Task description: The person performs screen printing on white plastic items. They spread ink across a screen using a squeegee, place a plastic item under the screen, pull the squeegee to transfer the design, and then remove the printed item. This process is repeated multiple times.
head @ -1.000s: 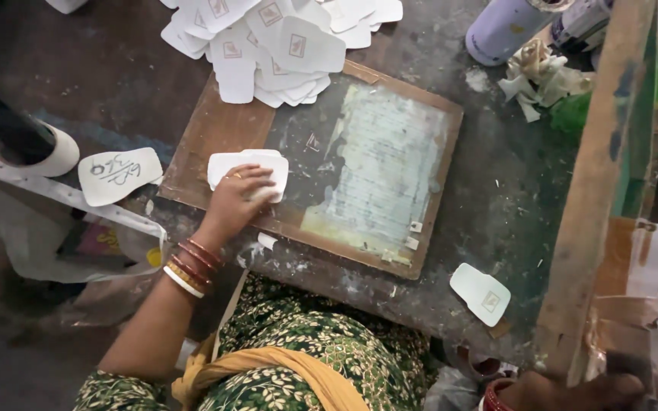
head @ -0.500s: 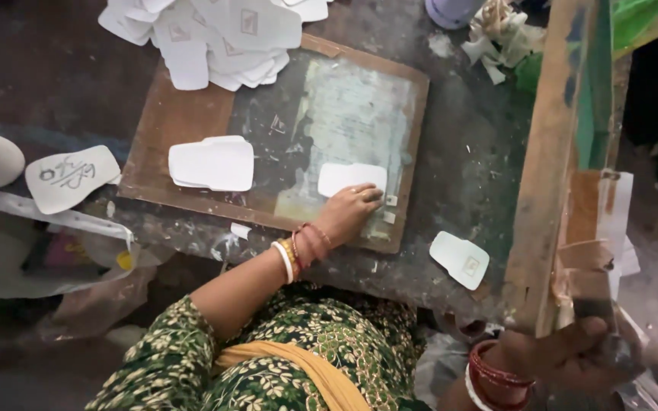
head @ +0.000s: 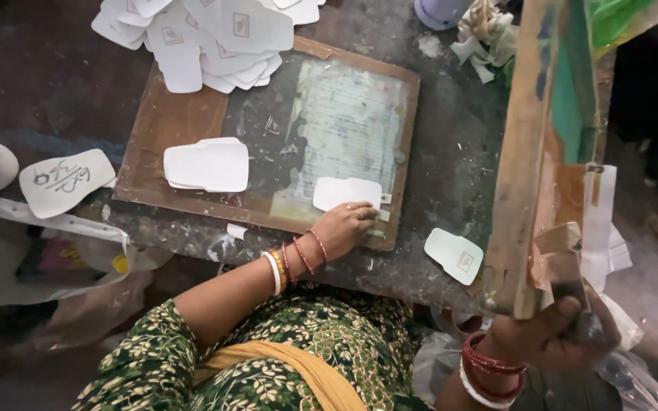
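Left hand (head: 344, 227), fingers together, pressing blank white card (head: 346, 192) at five o'clock on wooden board (head: 165, 125) (card stack (head: 207, 165) at nine o'clock); right hand (head: 550, 331) clamped on raised wooden frame (head: 523, 152).

A dark, paint-spattered table (head: 451, 160) fills the frame. At its centre lies a brown wooden board (head: 169, 122). A heap of white cards (head: 207, 38) spreads at upper centre, one marked card (head: 66, 181) sits at left, another printed card (head: 453, 256) at lower right.
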